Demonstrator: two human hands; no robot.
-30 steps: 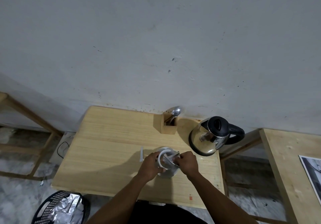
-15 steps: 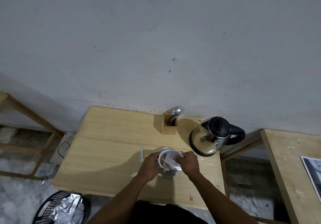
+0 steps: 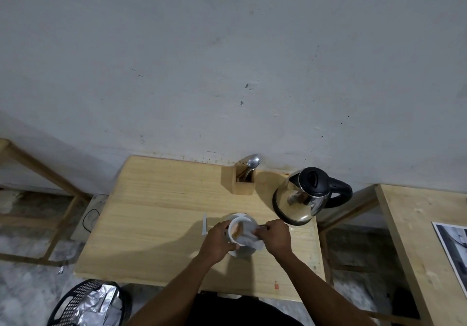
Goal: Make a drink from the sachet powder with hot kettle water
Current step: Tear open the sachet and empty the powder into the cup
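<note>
A white cup (image 3: pixel 233 228) stands on a white saucer (image 3: pixel 238 216) near the front of the wooden table (image 3: pixel 161 207). My left hand (image 3: pixel 217 242) is wrapped around the cup's left side. My right hand (image 3: pixel 275 237) pinches a white sachet (image 3: pixel 249 237) that is tilted over the cup's mouth; brownish powder shows inside the cup. A steel kettle (image 3: pixel 303 199) with a black lid and handle stands to the right, behind my right hand.
A wooden holder (image 3: pixel 242 186) with a metal spoon (image 3: pixel 254 161) stands at the wall, left of the kettle. A torn white strip (image 3: pixel 204 223) lies left of the saucer. A black bin (image 3: pixel 88 303) with foil sits on the floor at lower left. Another wooden table (image 3: pixel 424 237) stands at right.
The sachet has tipped lower over the cup's mouth, and powder now shows in the cup. Both hands have stayed at the cup.
</note>
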